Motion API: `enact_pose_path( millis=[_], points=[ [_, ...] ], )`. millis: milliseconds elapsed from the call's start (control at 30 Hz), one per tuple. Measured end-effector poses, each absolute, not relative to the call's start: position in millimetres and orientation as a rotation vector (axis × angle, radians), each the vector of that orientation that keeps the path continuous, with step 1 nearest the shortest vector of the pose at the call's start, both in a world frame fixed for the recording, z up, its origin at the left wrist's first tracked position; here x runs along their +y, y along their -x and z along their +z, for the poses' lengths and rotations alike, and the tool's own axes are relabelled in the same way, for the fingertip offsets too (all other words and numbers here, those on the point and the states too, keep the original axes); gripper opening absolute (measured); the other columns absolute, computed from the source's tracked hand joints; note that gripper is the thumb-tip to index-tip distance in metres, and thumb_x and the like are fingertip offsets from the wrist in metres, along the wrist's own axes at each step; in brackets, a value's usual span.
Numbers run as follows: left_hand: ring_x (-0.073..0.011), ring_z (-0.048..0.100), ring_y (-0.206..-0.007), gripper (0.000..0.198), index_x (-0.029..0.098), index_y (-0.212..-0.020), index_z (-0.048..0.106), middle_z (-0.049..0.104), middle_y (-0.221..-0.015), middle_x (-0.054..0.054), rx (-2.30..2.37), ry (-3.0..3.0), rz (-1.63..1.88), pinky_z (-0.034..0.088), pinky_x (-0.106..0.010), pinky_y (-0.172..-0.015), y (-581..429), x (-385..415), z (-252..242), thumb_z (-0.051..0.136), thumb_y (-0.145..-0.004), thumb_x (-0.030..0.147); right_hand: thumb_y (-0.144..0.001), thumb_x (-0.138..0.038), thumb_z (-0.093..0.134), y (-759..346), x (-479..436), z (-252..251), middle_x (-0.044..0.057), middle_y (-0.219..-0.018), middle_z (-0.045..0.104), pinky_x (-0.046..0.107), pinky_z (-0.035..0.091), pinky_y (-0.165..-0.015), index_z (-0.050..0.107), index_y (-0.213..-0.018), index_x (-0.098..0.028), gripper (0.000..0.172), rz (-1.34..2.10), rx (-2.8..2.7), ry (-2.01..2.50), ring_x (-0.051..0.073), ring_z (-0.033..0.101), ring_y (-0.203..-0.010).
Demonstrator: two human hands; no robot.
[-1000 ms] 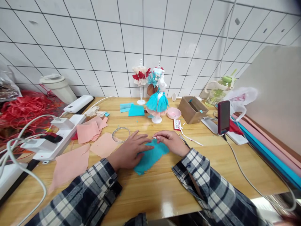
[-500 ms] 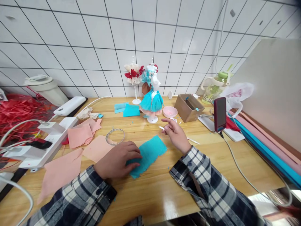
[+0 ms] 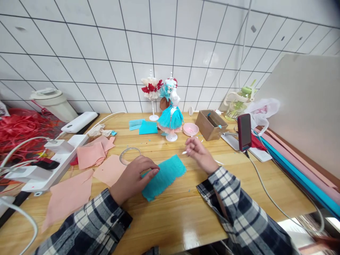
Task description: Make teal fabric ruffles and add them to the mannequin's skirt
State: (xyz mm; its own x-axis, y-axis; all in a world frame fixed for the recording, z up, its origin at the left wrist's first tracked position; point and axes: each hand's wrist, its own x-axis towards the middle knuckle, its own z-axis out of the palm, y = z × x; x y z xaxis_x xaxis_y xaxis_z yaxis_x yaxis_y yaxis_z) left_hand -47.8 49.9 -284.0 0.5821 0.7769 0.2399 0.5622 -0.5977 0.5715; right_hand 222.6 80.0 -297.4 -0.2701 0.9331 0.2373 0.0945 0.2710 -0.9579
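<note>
A turquoise piece of crepe paper (image 3: 168, 176) with ragged edges lies flat on the wooden table. Over its left end is my left hand (image 3: 135, 177), fingers loosely bent, thumb apart from them, holding nothing that I can see. To the right of the paper, my right hand (image 3: 199, 154) is raised with its fingers closed on a thin white stick (image 3: 184, 152), whose tip sticks out to the left. Another bit of white stick (image 3: 219, 162) shows behind my right wrist; I cannot tell whether it is the same one. A clear tape ring (image 3: 129, 156) lies just beyond my left hand.
Peach paper pieces (image 3: 71, 193) lie at left, near a power strip (image 3: 62, 159). At the back stand a small dress form (image 3: 171, 118) in a turquoise skirt, a pink bowl (image 3: 190, 129) and a cardboard box (image 3: 211, 125). A phone (image 3: 244, 132) stands upright at right.
My left hand has lifted slightly and its thumb has come nearer the fingers. My right fingers have curled in, the index finger no longer stretched out. The view has tilted slightly upward.
</note>
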Motion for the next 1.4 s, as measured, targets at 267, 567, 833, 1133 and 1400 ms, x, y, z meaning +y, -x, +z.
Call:
enact_pose_path(
  millis=[267, 567, 833, 1133, 1400],
  points=[
    [-0.0170, 0.057, -0.073, 0.031, 0.017, -0.074, 0.065, 0.063, -0.074, -0.002, 1.050, -1.926, 0.680, 0.045, -0.027, -0.069, 22, 30, -279, 0.049, -0.087, 0.041, -0.089, -0.019, 0.044, -166, 44, -300, -0.002, -0.077, 0.050, 0.025, 0.040, -0.064, 0.044, -0.092, -0.021, 0.004, 1.036, -2.007, 0.846, 0.013, 0.048, -0.070],
    [-0.0173, 0.060, -0.068, 0.026, 0.016, -0.074, 0.068, 0.069, -0.071, -0.003, 1.198, -1.673, 0.821, 0.048, -0.026, -0.063, 24, 36, -291, 0.060, -0.079, 0.041, -0.085, -0.024, 0.056, -166, 39, -293, 0.007, -0.096, 0.061, 0.037, 0.044, -0.079, 0.060, -0.098, -0.022, 0.014, 0.262, -1.822, 1.033, 0.023, 0.054, -0.093],
    [-0.0204, 0.067, -0.085, 0.021, 0.019, -0.090, 0.073, 0.075, -0.091, -0.005, 1.193, -1.785, 0.890, 0.051, -0.032, -0.079, 27, 37, -299, 0.059, -0.083, 0.034, -0.089, -0.027, 0.056, -156, 32, -298, 0.005, -0.083, 0.067, 0.035, 0.044, -0.073, 0.071, -0.091, -0.024, 0.016, 0.238, -2.070, 1.013, 0.021, 0.055, -0.081],
    [-0.0180, 0.067, -0.072, 0.017, 0.020, -0.080, 0.071, 0.075, -0.079, -0.003, 1.262, -1.894, 0.943, 0.053, -0.028, -0.070, 27, 35, -297, 0.060, -0.081, 0.031, -0.086, -0.031, 0.061, -156, 37, -305, 0.004, -0.081, 0.069, 0.031, 0.045, -0.072, 0.070, -0.091, -0.023, 0.013, 0.379, -1.941, 1.028, 0.018, 0.060, -0.079],
    [-0.0176, 0.066, -0.071, 0.017, 0.020, -0.075, 0.070, 0.074, -0.076, -0.003, 1.279, -1.980, 0.968, 0.051, -0.028, -0.068, 27, 34, -295, 0.058, -0.081, 0.031, -0.087, -0.031, 0.059, -160, 40, -308, 0.004, -0.083, 0.071, 0.031, 0.047, -0.073, 0.071, -0.090, -0.024, 0.015, 0.375, -1.963, 0.999, 0.018, 0.062, -0.079]
  ],
)
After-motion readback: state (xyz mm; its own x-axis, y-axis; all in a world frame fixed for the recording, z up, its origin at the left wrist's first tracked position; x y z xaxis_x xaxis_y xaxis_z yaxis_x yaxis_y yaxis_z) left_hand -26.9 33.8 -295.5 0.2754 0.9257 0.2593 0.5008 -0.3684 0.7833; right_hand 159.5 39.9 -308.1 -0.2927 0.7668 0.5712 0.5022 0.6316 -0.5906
